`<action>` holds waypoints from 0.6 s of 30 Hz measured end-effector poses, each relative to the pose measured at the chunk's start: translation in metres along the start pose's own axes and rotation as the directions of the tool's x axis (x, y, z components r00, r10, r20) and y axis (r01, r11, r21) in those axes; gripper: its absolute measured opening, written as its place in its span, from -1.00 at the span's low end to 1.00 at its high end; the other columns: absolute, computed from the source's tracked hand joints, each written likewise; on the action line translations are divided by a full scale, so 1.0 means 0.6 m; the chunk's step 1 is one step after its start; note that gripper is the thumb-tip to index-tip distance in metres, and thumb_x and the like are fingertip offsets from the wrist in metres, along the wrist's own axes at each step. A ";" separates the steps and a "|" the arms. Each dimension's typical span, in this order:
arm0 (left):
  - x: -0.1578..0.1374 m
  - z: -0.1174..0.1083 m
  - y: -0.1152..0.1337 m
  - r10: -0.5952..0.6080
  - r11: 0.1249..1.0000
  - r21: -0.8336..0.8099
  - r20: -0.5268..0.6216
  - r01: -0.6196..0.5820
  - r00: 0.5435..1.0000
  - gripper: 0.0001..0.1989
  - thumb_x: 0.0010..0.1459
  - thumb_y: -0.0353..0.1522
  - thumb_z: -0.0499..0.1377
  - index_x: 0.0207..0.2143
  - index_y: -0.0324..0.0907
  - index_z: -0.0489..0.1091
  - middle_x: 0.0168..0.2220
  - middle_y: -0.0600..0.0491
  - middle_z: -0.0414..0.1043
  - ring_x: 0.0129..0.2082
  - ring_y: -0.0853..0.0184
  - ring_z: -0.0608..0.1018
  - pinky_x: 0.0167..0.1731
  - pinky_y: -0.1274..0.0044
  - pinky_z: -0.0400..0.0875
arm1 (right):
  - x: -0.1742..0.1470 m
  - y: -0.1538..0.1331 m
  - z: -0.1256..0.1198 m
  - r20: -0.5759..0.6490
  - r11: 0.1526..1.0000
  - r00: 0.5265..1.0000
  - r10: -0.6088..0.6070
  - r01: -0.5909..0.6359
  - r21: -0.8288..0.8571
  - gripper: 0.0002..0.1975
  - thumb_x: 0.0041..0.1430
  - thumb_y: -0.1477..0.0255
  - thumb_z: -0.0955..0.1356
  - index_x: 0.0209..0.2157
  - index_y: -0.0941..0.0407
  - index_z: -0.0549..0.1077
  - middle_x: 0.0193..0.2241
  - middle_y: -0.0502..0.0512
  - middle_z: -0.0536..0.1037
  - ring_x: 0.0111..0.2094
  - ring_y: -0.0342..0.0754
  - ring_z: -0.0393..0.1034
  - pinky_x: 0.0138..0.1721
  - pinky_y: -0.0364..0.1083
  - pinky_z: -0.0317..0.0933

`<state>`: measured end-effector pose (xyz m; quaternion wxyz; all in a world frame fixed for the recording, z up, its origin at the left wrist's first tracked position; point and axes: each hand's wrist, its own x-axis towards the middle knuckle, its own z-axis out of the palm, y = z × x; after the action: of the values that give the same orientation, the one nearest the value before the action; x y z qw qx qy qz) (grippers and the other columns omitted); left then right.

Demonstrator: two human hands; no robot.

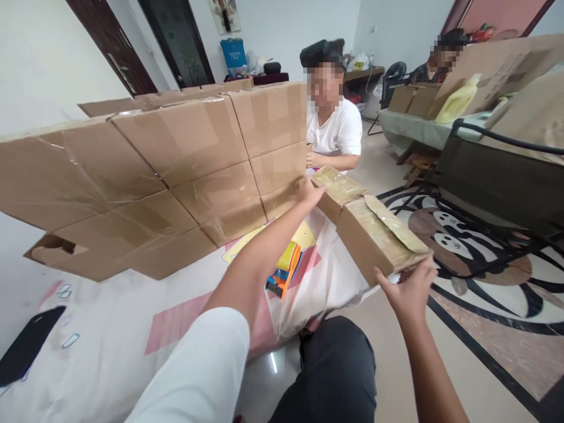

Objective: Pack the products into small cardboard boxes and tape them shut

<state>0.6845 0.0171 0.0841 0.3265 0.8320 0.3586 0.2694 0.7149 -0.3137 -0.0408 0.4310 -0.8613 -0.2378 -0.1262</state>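
Note:
Two cardboard boxes lie end to end at the table's right edge, their tops covered with shiny tape: a far box point(337, 185) and a near box point(383, 235). My right hand point(412, 285) grips the near box's closest corner, thumb on its side. At the far box's left side is my left hand point(309, 192), its thumb over the edge and its other fingers mostly hidden. Just left of that hand stands a wall of taped cardboard boxes point(211, 147). An orange and blue tape dispenser point(285, 270) with a yellow roll lies below my left forearm.
A cloth-covered table point(189, 352) bears the boxes and a black flat object point(30, 343) at left. A person in white point(337, 129) sits across. Right of the table are a dark chair point(497, 176), another table with a yellow jug point(460, 100), and a second person.

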 end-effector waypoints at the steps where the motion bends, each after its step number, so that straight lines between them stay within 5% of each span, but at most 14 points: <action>1: 0.004 -0.043 0.002 0.028 0.999 0.046 -0.087 -0.024 0.996 -0.43 0.31 -0.16 0.15 0.28 -0.22 0.23 0.28 -0.27 0.28 0.31 0.07 0.30 0.24 0.22 0.21 | 0.013 -0.003 0.005 0.039 1.000 0.999 -0.008 0.008 0.005 0.40 -0.19 -0.18 0.46 0.43 0.33 -0.20 0.16 0.56 0.15 0.11 0.44 0.26 -0.02 0.28 0.35; 3: 0.022 -0.154 0.009 0.222 0.956 0.260 -0.348 -0.134 0.911 -0.44 0.31 -0.06 0.10 0.24 -0.16 0.30 0.33 -0.12 0.24 0.41 0.14 0.14 0.34 0.21 0.01 | 0.026 -0.010 0.015 0.073 1.000 0.997 -0.023 0.024 -0.006 0.40 -0.18 -0.15 0.46 0.43 0.35 -0.22 0.15 0.56 0.17 0.12 0.45 0.26 0.01 0.28 0.33; 5: 0.048 -0.282 0.015 0.352 0.888 0.437 -0.452 -0.141 0.820 -0.22 0.24 0.13 0.08 0.27 -0.25 0.25 0.41 -0.03 0.09 0.47 0.15 -0.15 0.38 0.13 -0.40 | 0.028 -0.018 0.026 0.072 0.999 0.997 -0.033 0.034 -0.022 0.41 -0.17 -0.13 0.47 0.43 0.37 -0.24 0.17 0.58 0.14 0.18 0.48 0.19 0.07 0.29 0.29; 6: 0.060 -0.342 0.017 0.389 0.863 0.484 -0.455 -0.144 0.801 -0.10 0.11 0.23 0.13 0.25 -0.25 0.28 0.40 -0.01 0.13 0.48 0.10 -0.20 0.38 0.09 -0.50 | 0.028 -0.023 0.034 0.069 0.999 0.997 -0.029 0.030 -0.017 0.40 -0.17 -0.11 0.48 0.43 0.37 -0.25 0.18 0.58 0.13 0.20 0.49 0.17 0.07 0.29 0.29; 9: 0.080 -0.464 0.010 0.516 0.794 0.531 -0.331 -0.296 0.790 -0.09 0.02 0.35 0.05 0.04 -0.19 0.49 0.17 -0.08 0.46 0.49 0.00 -0.17 0.42 0.17 -0.36 | 0.037 -0.043 0.066 0.075 1.000 0.997 -0.007 0.006 0.019 0.36 -0.15 -0.07 0.48 0.42 0.32 -0.27 0.23 0.58 0.07 0.20 0.45 0.19 0.05 0.25 0.31; 13: 0.070 -0.487 -0.002 0.568 0.737 0.576 -0.245 -0.353 0.786 -0.08 0.12 0.36 -0.16 -0.14 -0.23 0.56 -0.01 -0.06 0.59 0.48 0.12 -0.05 0.37 0.33 -0.19 | 0.088 -0.077 0.127 0.140 0.998 0.990 -0.012 0.003 0.066 0.34 -0.12 -0.02 0.47 0.43 0.30 -0.31 0.28 0.58 0.02 0.19 0.40 0.22 0.07 0.23 0.30; 18: 0.050 -0.476 0.004 0.420 0.728 0.675 -0.295 -0.124 0.858 -0.07 0.02 0.32 0.12 0.04 -0.32 0.45 0.00 0.01 0.57 0.26 0.23 0.29 0.32 0.33 -0.08 | 0.149 -0.101 0.182 0.193 0.990 0.981 -0.034 0.006 0.143 0.38 -0.14 0.01 0.48 0.41 0.42 -0.33 0.30 0.66 -0.03 0.27 0.41 0.14 0.16 0.18 0.24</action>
<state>0.5087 0.1389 0.2758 -0.1048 0.8562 0.3611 0.3544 0.7612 -0.1679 -0.0269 0.4645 -0.8342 -0.2958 -0.0283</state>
